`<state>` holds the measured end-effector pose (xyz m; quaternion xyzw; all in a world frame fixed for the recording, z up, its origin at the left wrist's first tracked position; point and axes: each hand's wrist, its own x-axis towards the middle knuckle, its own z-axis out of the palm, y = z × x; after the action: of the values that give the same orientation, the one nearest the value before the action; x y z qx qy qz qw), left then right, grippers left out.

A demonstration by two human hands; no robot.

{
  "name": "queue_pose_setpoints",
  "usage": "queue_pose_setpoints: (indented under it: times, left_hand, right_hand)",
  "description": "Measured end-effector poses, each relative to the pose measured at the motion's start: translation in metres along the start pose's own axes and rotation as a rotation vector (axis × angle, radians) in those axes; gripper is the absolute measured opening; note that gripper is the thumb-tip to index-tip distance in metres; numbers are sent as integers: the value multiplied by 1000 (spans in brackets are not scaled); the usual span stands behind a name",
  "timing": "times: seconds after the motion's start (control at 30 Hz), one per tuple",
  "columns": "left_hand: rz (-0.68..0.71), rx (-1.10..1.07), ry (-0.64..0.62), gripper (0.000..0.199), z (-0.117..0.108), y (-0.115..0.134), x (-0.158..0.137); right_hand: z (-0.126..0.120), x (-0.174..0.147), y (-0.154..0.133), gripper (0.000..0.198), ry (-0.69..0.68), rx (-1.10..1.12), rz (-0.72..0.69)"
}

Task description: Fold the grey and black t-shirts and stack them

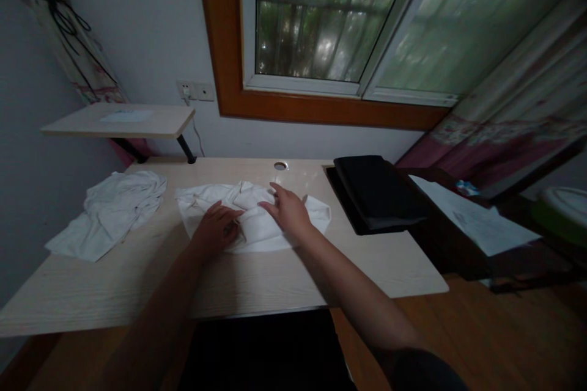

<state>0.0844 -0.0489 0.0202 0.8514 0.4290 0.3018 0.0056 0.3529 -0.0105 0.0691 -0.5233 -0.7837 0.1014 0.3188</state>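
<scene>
A crumpled white cloth (259, 229), perhaps a garment, lies bunched on the desk in front of me. At its near left part is my left hand (216, 230), with curled fingers closed on the fabric and the forefinger stretched over it. My right hand (292, 212) rests on the cloth's right half, thumb and forefinger spread apart. Folds hide some of the left fingertips. A second white cloth (114, 211) lies in a loose heap to the left, apart from both hands.
The pale wooden desk (275, 284) has a round cable hole (280, 166) near its back edge. A raised shelf (119, 121) stands at the back left. On the right are a black folder (378, 189) and a dark side table holding white paper (474, 214).
</scene>
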Motion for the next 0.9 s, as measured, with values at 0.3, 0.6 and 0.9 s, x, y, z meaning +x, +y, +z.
queue_pose_setpoints:
  times: [0.3,0.6,0.9]
  left_hand:
    - [-25,11,200,16,-2,5,2]
    - [-72,16,286,10,-7,10,0]
    - [-3,-111,-5,32,-2,11,2]
  right_hand:
    - [-24,39,29,44,323,441,189]
    - [-77,34,63,35,728,1076,298]
    - [-89,-17,34,31,264,1206,298]
